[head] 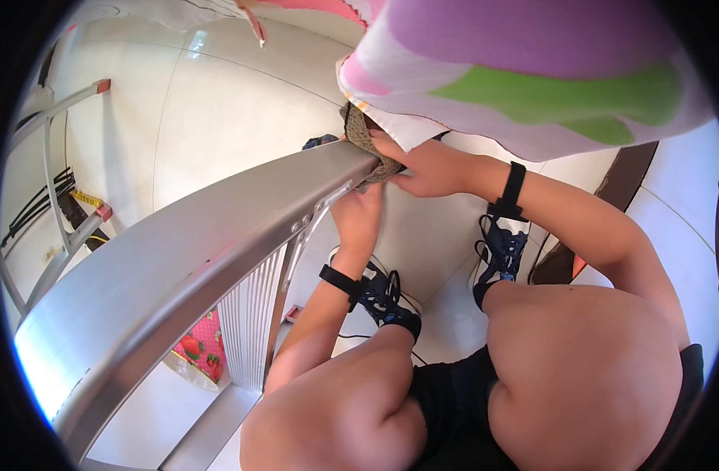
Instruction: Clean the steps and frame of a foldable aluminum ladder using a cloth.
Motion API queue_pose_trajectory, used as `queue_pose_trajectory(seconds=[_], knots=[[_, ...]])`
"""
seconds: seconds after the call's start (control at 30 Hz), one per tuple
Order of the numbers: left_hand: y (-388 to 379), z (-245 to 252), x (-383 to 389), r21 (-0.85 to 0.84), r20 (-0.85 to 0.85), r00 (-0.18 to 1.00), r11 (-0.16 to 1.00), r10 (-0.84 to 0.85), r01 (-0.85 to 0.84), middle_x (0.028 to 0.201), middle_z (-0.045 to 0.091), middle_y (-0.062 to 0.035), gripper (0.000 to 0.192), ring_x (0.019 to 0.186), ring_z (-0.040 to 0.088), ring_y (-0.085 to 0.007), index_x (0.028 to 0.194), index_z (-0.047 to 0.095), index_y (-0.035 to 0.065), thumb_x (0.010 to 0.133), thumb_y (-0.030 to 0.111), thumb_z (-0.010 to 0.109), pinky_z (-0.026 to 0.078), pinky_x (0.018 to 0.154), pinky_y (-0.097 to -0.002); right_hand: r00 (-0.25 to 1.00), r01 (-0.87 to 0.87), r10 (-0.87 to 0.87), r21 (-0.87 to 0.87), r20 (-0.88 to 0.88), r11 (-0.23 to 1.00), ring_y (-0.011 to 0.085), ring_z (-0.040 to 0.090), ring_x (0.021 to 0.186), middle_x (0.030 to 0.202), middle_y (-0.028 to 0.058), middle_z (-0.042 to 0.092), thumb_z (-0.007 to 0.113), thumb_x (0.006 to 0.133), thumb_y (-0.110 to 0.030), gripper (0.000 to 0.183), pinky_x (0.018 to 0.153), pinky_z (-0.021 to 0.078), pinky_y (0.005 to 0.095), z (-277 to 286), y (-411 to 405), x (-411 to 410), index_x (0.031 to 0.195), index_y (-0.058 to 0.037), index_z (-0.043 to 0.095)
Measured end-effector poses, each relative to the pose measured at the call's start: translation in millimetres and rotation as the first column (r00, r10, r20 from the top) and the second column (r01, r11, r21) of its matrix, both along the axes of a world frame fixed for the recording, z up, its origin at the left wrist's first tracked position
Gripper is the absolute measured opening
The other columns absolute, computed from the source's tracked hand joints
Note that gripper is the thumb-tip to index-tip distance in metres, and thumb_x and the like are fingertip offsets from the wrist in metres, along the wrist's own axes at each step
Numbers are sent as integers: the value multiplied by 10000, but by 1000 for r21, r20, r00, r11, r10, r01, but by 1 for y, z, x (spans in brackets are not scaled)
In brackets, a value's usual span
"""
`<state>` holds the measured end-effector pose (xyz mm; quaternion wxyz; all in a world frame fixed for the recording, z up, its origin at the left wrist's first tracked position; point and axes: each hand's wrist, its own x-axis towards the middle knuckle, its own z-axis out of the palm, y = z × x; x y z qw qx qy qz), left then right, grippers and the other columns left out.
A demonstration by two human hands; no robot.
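An aluminium ladder (177, 206) slants up from the lower left, its rail ending in front of me. A brown, coarse-textured cloth (356, 126) wraps around that rail end. My right hand (433, 168) grips the cloth from the right, with some fingers hidden behind it. From below, my left hand (359, 215) reaches up to the same end and holds the cloth against it; most of its fingers are out of sight. A dark blue patterned fabric piece (320, 141) shows just behind the rail.
Overhead hangs a purple, green and white fabric (512, 70). Another metal frame with red-brown end caps (103, 86) stands at the left, near black cables (38, 203). A pink strawberry-print bag (202, 347) lies beneath the ladder. My shoes (504, 247) rest on the tiled floor (218, 106).
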<state>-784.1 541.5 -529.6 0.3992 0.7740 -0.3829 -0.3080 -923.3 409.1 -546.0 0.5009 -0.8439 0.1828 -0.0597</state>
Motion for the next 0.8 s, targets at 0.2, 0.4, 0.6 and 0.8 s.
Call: queue_pose_trajectory(seconds=[0.2, 0.4, 0.6, 0.8], knots=[[4, -3, 4, -17, 39, 999, 999, 29, -28, 1268, 655, -172, 469, 1150, 630, -261, 1248, 611, -53, 868, 146, 802, 468, 1021, -383, 975, 122, -185, 400, 123, 908, 350, 649, 1090, 1110, 250, 687, 556, 829, -60, 401, 934, 490, 432, 6, -1, 24, 1219, 5, 618], [2, -8, -1, 53, -128, 992, 998, 22, -15, 1237, 657, -151, 450, 1129, 628, -234, 1225, 610, -43, 861, 122, 817, 476, 1007, -369, 951, 152, -37, 359, -307, 921, 241, 637, 1196, 1278, 90, 699, 551, 804, -23, 702, 1037, 459, 340, 9, -24, 31, 1493, -156, 521], [9, 8, 19, 78, -421, 888, 983, 182, -164, 1282, 630, -125, 555, 1201, 593, -232, 1307, 551, -26, 834, 56, 829, 453, 1049, -365, 943, 196, -69, 375, -326, 906, 247, 686, 1015, 1095, 74, 742, 581, 813, -90, 616, 915, 506, 339, 78, -32, 49, 1418, -202, 600], [5, 2, -8, 48, -388, 893, 972, 229, -228, 1291, 626, -130, 571, 1209, 586, -229, 1318, 551, -26, 814, 5, 817, 450, 1057, -376, 969, 107, -37, 278, -244, 955, 273, 679, 1040, 1099, 107, 723, 545, 815, -91, 579, 911, 511, 359, 44, -34, 40, 1377, -205, 622]])
